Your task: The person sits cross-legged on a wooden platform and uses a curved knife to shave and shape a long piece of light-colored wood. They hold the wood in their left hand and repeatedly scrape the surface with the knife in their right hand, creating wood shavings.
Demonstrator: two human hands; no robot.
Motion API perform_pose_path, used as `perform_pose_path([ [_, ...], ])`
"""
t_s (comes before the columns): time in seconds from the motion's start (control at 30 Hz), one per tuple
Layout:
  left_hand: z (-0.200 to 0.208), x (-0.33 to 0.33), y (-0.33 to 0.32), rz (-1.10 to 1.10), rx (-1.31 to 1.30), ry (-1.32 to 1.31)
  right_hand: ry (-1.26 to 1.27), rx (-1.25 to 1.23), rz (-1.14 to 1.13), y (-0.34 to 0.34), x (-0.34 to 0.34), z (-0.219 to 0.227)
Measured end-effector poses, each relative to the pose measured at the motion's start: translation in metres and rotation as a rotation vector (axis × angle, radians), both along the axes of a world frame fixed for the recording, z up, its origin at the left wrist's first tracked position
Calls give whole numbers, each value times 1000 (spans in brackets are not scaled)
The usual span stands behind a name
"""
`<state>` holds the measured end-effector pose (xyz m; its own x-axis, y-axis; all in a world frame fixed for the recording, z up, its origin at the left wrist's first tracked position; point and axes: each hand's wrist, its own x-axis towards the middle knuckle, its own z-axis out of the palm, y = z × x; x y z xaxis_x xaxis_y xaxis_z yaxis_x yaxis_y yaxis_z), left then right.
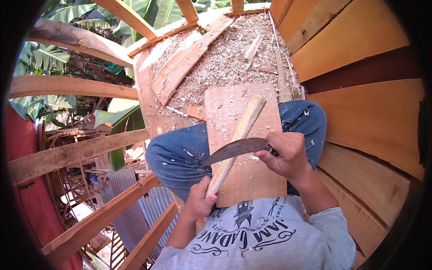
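My left hand (200, 198) is closed around the near end of a pale wooden stick (243, 128), which slants up and away to the right. A wide, dark, curved knife (235, 151) lies across the stick's middle, its tip pointing left. My right hand (286, 154) grips the knife by its handle, mostly hidden in the fingers. Under the stick, a flat rectangular wooden board (249, 180) rests across my lap, between my jeans-clad legs. A few shavings cling to the board and the jeans.
Curled wood shavings (225, 58) cover the floor ahead, with a long plank (191, 56) lying on them. A wall of wooden boards (364, 112) rises close at my right. To the left are open wooden rails (76, 150), with banana leaves and corrugated roofing (123, 198) beyond.
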<state>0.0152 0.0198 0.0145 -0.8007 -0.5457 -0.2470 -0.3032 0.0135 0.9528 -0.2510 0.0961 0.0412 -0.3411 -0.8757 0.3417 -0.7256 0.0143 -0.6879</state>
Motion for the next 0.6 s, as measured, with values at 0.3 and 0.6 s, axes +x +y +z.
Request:
perform_pose_path([
  [0.3, 11, -4, 19, -41, 59, 28, -465, -57, -565, -5, -75, -15],
  [0.6, 17, 0, 20, 6, 92, 5, 37, 78, 10, 12, 0, 13],
])
